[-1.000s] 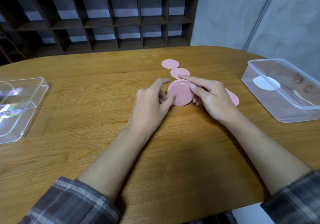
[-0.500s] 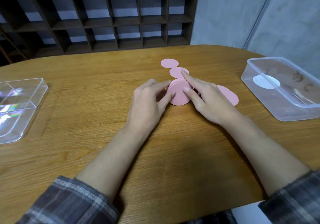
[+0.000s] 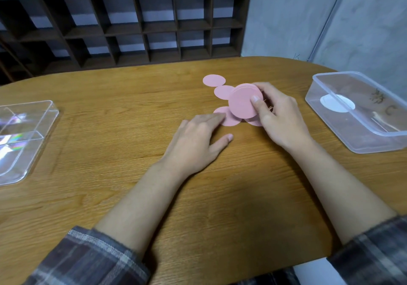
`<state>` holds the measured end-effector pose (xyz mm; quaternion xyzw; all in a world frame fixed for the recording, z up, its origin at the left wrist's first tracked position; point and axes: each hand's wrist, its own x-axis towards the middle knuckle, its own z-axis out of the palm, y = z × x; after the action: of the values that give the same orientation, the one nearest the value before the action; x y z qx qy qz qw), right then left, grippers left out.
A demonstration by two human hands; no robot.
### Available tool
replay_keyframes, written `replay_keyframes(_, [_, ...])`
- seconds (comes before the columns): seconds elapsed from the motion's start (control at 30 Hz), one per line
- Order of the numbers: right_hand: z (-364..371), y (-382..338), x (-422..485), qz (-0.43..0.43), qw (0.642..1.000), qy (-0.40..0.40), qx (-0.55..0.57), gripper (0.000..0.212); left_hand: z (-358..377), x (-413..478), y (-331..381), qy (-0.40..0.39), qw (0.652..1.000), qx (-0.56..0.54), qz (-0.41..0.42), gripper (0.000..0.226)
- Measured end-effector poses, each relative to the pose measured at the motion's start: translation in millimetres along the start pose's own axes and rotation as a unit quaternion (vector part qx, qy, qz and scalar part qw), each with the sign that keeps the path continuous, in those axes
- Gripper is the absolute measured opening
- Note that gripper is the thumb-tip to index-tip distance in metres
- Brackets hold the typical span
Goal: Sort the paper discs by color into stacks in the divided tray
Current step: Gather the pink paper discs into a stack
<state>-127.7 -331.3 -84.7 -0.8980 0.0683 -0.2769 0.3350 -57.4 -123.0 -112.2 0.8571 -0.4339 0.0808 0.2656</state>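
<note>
My right hand (image 3: 279,119) grips a small stack of pink paper discs (image 3: 242,103), tilted up off the wooden table with the thumb across its face. My left hand (image 3: 196,146) lies flat, fingers apart, its fingertips pressing on a loose pink disc (image 3: 229,117) on the table. Two more pink discs (image 3: 214,80) (image 3: 222,92) lie just beyond, and part of another shows under my right hand. The clear divided tray (image 3: 28,117) stands at the far left, apart from both hands.
A clear plastic box (image 3: 330,117) with a white disc (image 3: 337,106) inside stands at the right. A dark cubby shelf (image 3: 132,25) runs behind the table. The table's near edge curves below my forearms.
My right hand has lifted the pink stack and tilted it up. My left hand let go of the stack, dropped back and now rests flat on a loose disc.
</note>
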Motion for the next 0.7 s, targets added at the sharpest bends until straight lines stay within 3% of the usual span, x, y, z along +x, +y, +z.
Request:
replay_keyframes(0.2, [2.0,1.1,0.7,0.021,1.000,0.019,-0.001,0.027,-7.0,-1.4,4.2,-0.002,1.000,-0.005,-0.019,0.054])
replay_keyframes(0.43, [6.7,-0.5,-0.5,0.016,1.000,0.003,0.024,0.024,-8.7,1.1,3.1,0.014,0.999,0.046,0.007,0.033])
replay_keyframes(0.57, [8.9,-3.7,-1.5,0.021,0.998,-0.014,0.056,0.023,-10.7,0.9,5.5,0.083,0.995,0.053,0.018,0.045])
replay_keyframes(0.7, [10.2,-4.5,-3.1,0.012,0.998,-0.036,0.049,0.024,-11.6,0.9,6.2,0.146,0.989,-0.018,0.017,0.025])
